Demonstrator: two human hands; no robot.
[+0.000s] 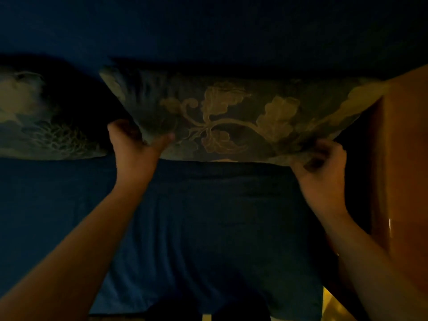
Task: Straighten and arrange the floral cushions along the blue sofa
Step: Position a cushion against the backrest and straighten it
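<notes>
— Starting with the biggest thing: what fills the dim view?

— One blue sofa (208,228), its seat spreading from the bottom edge up to a dark backrest. Everything else I place against that sofa.

— And on it?

— Two floral cushions. The larger-looking one, the middle cushion (231,117), stands on its lower edge at the back of the sofa seat, leaning toward the backrest, with a pale leaf-and-vine pattern. The second cushion (34,117) sits farther along the same seat toward the sofa's left end, near the first but apart from it, partly cut off by the frame.

— Anything beside the sofa?

— A wooden panel (403,158) rises at the sofa's right end; the middle cushion's upper right corner reaches it.

— Now the grip.

— Both belong to one person. The left hand (136,144) is closed around the middle cushion's lower left corner, thumb on the front face, fingers tucked behind. The right hand (322,167) pinches the lower right corner, fingers curled over bunched fabric. So the cushion spans between the two hands, above the seat's back edge.
</notes>
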